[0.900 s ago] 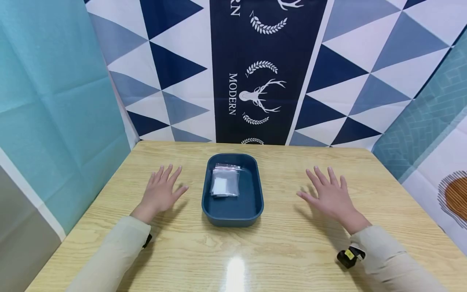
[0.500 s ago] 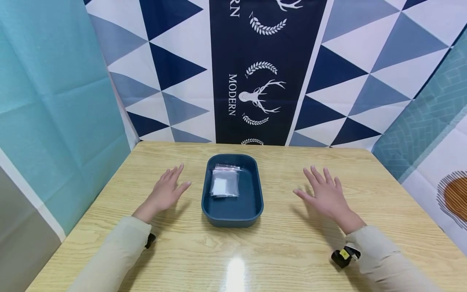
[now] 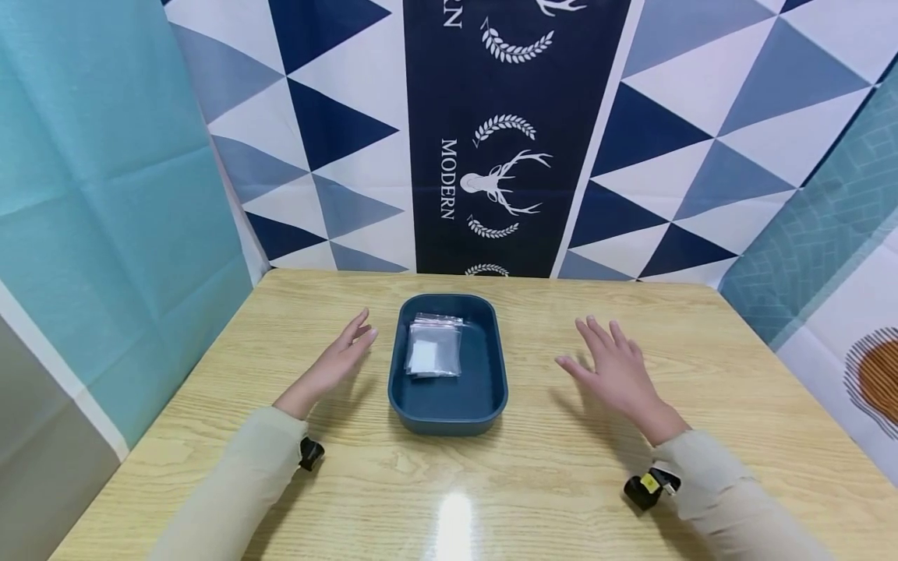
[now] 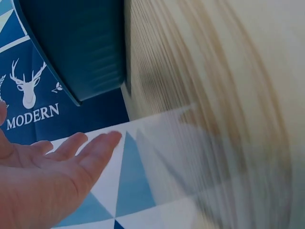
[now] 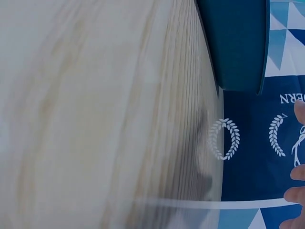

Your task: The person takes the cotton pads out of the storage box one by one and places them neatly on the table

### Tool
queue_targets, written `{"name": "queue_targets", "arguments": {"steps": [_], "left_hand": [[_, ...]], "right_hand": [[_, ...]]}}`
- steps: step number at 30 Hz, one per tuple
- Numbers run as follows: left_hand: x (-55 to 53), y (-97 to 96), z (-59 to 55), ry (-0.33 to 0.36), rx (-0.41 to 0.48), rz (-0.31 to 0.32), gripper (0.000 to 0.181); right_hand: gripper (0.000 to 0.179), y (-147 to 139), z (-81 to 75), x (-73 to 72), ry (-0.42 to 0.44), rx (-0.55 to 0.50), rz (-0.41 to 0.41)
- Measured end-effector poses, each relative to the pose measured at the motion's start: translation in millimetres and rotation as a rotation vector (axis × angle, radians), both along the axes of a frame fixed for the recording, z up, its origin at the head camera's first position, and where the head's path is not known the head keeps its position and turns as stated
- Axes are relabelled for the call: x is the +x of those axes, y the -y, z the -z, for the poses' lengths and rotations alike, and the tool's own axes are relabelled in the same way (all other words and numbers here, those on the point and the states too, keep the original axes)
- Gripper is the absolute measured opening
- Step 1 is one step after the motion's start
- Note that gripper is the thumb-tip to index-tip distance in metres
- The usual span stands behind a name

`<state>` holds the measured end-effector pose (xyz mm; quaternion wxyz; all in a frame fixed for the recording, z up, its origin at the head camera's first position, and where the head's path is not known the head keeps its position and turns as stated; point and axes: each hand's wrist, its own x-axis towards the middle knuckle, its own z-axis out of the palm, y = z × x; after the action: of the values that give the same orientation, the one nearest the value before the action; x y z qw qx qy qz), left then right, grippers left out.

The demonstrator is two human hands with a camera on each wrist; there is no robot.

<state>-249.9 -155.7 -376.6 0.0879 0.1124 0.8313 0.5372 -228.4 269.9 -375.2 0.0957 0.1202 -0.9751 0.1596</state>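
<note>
Hovering near a blue, round-cornered tray [image 3: 447,427], the left hand [image 3: 334,366] is holding nothing, its relaxed fingers overlapping in the head view. Opposite, the right hand [image 3: 620,383] is also hanging empty, fingers apart; its wrist view is cropping all but fingertips. Clear plastic bags [image 3: 446,344] are lying toward the tray's far left, their white patch [image 3: 424,357] looking indistinct. Behind the wood-grain table [image 3: 554,499], a backdrop [image 3: 519,93] is showing "MODERN".

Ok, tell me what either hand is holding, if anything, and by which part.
Nothing is held: the left hand and right hand are empty, on either side of the blue tray, and the clear bags lie inside it untouched.
</note>
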Motion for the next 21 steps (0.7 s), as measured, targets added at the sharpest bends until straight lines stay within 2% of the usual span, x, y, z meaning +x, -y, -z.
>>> {"name": "queue_targets", "arguments": {"steps": [4, 10, 16, 21], "left_hand": [[-2.0, -2.5, 3.5, 0.050, 0.132, 0.023, 0.065], [-5.9, -5.7, 8.0, 0.110, 0.250, 0.052, 0.065], [-11.0, -11.2, 12.9, 0.165, 0.313, 0.061, 0.070], [-10.4, -15.8, 14.2, 0.206, 0.329, 0.076, 0.076]], "right_hand": [[0.082, 4.1, 1.5, -2.4, 0.003, -0.012, -0.003], [0.081, 10.6, 0.8, -4.6, -0.003, -0.031, -0.011], [0.081, 18.7, -1.8, -6.0, 0.010, -0.056, -0.020], [0.081, 24.3, -2.2, -8.6, 0.013, -0.080, -0.029]]}}
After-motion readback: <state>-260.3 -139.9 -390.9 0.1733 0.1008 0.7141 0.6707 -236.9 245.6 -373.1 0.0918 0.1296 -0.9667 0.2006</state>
